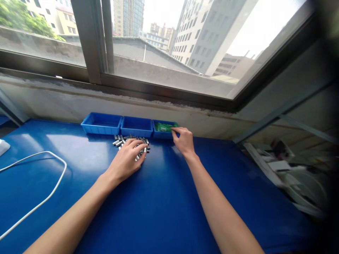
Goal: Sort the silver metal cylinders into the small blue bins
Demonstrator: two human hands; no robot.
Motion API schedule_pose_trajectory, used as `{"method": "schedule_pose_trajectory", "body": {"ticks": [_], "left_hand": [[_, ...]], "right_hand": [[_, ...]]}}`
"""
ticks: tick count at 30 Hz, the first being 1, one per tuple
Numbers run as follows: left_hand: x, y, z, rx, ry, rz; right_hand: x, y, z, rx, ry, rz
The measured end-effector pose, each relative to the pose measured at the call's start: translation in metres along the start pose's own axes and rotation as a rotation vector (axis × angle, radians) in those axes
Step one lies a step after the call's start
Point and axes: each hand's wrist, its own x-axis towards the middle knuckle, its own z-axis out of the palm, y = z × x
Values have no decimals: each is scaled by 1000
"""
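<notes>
Here, metal pieces [118, 143] under left fingers [136, 142]; green plastic [163, 127] at right fingers [177, 129].

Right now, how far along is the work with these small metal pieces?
Seemingly done: green plastic lies in the rightmost bin. In hand: the left hand is over the metal pieces, the right hand at the plastic's edge; any grip is unclear. Apparently left: the metal pieces, loose on the table.

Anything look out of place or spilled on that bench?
Small metallic pieces lie loose and jumbled on the blue tabletop by the middle bin, partly under the left hand. They may be spilled or deliberately heaped.
</notes>
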Motion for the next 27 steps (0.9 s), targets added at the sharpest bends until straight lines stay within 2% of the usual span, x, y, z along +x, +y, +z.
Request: {"method": "schedule_pose_trajectory", "body": {"ticks": [7,9,12,14,16,18,22,27], "left_hand": [[2,-4,-6,4,-10,-11],[3,-9,-9,2,0,-34],[3,-20,-13,15,13,-64],[0,-28,-17,52,2,-61],[-5,-35,-22,90,-32,-54],[-12,-39,-27,97,-104,-35],[-20,-42,-35,68,-238,20],[-19,-46,-30,75,-196,-4]], "right_hand": [[-11,-27,-3,31,236,51],[-14,-41,-5,68,252,58],[-20,-65,-1,174,178,73],[-27,-80,6,278,64,95],[-35,-93,16,328,-50,123],[-44,-102,26,303,-100,170],[-57,-104,34,236,-157,152],[-51,-97,31,270,-226,111]]}}
